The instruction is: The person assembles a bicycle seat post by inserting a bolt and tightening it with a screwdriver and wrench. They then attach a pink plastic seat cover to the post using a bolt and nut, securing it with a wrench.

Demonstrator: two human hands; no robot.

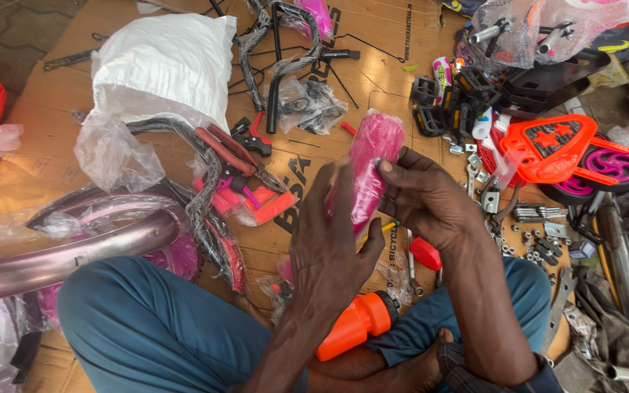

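Both my hands hold a pink, elongated bicycle part wrapped in clear plastic (371,167), upright in front of me. My left hand (329,247) grips its lower side with the fingers raised along it. My right hand (427,200) clasps it from the right, the thumb on the plastic. Under my hands an orange bottle (354,324) lies across my crossed legs in blue trousers (154,331). A red-handled screwdriver (425,255) lies just beneath my right hand.
I sit on flattened cardboard (38,138). A mauve bicycle frame tube (74,255) lies left, a white bag (165,65) behind it, red pliers (238,156) at centre. Black pedals (449,105), an orange plate (551,145), pink wheels (609,171), spanners and bolts (529,233) lie right.
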